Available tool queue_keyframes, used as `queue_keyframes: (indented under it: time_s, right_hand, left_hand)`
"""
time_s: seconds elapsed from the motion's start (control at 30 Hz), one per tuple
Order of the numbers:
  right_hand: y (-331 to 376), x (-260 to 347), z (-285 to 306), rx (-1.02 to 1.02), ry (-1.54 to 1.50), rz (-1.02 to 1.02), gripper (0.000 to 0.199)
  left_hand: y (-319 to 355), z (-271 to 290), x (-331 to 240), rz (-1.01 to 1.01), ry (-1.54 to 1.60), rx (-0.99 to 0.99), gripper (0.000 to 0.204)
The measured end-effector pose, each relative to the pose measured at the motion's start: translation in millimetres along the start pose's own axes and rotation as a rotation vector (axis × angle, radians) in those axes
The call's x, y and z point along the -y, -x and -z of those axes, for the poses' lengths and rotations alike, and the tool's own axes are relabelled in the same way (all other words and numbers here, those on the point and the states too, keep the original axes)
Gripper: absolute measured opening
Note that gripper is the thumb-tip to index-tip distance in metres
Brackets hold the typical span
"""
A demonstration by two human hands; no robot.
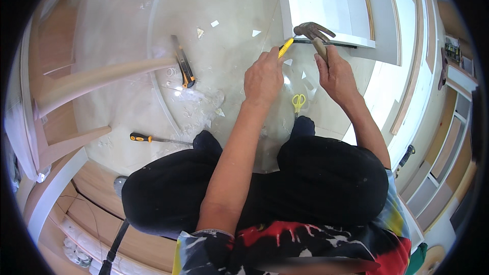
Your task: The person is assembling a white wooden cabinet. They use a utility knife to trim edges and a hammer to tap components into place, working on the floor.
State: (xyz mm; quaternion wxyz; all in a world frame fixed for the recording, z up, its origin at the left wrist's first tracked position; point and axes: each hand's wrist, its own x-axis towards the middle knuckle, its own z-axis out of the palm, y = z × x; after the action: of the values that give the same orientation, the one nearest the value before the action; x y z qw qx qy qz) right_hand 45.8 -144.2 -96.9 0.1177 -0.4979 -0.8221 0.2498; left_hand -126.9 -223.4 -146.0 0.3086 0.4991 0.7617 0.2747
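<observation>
My left hand (264,77) is closed around a slim tool with a yellow and black handle (287,47). Its kind is unclear, and my fingers cover part of it. The upper end points at the lower edge of a white cabinet piece (331,7). In my right hand (338,77) is a claw hammer (311,31), gripped by its wooden handle. The hammer's dark metal head is by the upper end of the yellow tool, in front of the white edge; whether they touch I cannot tell. A dark strip (326,44) runs along that edge.
On the floor lie a utility knife (183,63), yellow-handled scissors (298,103) by my right foot, and a screwdriver (141,137) by my left foot. White scraps (256,33) are scattered around. Wooden furniture legs (102,82) reach in from the left. Long white panels (407,46) stand at right.
</observation>
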Motion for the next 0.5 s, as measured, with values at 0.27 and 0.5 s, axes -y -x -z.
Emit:
queue_keyframes:
  time_s: [0.27, 0.5]
  right_hand:
    - [9.1, 15.5, 4.3, -0.052, -0.004, -0.126, 0.022]
    - [5.0, 13.9, -1.1, -0.02, -0.012, -0.138, 0.021]
  left_hand:
    - [1.3, 1.2, 5.4, -0.016, 0.061, -0.022, 0.03]
    - [1.2, 0.0, 8.8, -0.029, 0.073, -0.02, 0.029]
